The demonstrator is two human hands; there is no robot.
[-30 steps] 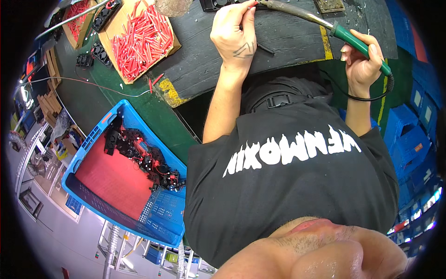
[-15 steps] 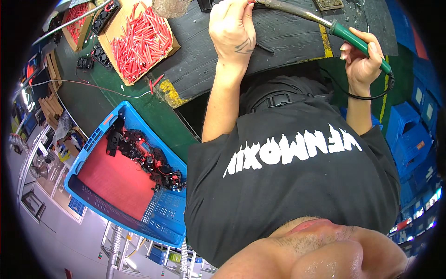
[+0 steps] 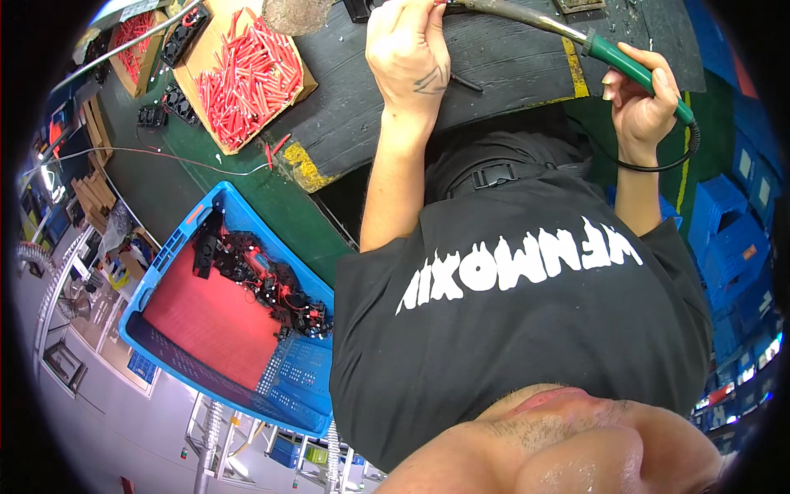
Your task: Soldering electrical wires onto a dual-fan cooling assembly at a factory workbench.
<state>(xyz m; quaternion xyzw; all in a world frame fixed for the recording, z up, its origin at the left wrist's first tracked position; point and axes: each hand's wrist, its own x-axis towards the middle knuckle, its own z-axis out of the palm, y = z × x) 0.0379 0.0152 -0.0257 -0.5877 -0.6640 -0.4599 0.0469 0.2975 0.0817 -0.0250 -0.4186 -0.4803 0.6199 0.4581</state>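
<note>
My right hand [image 3: 644, 103] is wrapped round the green handle of a soldering iron [image 3: 606, 54]. Its long metal shaft points left, toward my left hand [image 3: 409, 58]. The fingers of that left hand are pinched together at the top edge of the view, with a small red piece [image 3: 440, 2] just showing at the fingertips beside the iron's tip. What else they grip is cut off. Behind the left hand lies part of a black part [image 3: 355, 10], perhaps a fan. The black worktop [image 3: 502, 62] is under both hands.
An open cardboard box [image 3: 309, 82] holds many short red pieces with pale ends; a brownish round object [image 3: 296, 14] is beside it. Small black fans [image 3: 179, 100] lie farther left. A blue crate [image 3: 136, 317] with black wired parts stands at lower left. The iron's black cord [image 3: 650, 169] loops below my right hand.
The view has shifted slightly. My left hand sits a little farther left and still pinches by the iron's tip; my right hand keeps its hold on the soldering iron.
</note>
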